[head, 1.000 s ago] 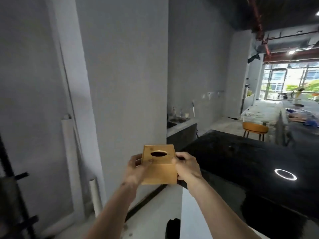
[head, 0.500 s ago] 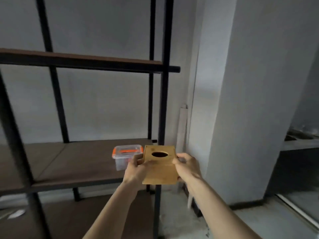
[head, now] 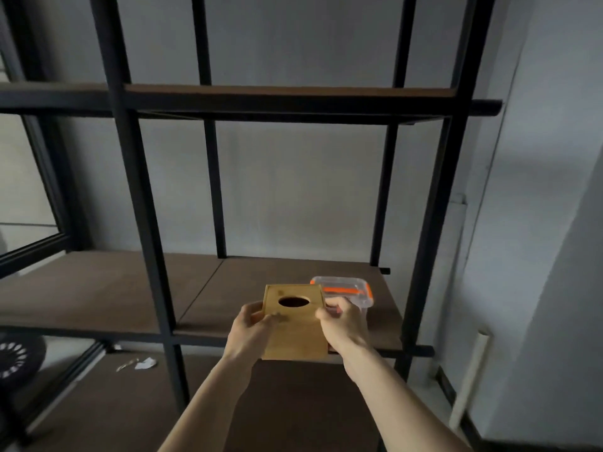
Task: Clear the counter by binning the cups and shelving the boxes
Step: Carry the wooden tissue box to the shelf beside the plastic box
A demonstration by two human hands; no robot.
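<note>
I hold a wooden tissue box [head: 295, 334] with an oval hole in its top between both hands, at the front edge of the brown middle shelf [head: 104, 288] of a black metal rack. My left hand [head: 248, 331] grips its left side and my right hand [head: 342, 324] grips its right side. Just behind the box on the shelf stands a clear plastic box with an orange lid seal [head: 346, 288], partly hidden by the wooden box and my right hand. No cups and no counter are in view.
A black upright post [head: 146, 223] splits the rack front left of my hands; another post [head: 427, 239] stands at the right end. An upper shelf [head: 261, 99] runs overhead. Paper scraps [head: 143, 363] lie on the lower board. A round dark object [head: 16, 357] sits bottom left.
My view has swung left from the dark counter to the rack. The wooden box, held in both hands throughout, now reaches the middle shelf's front edge beside the clear box.
</note>
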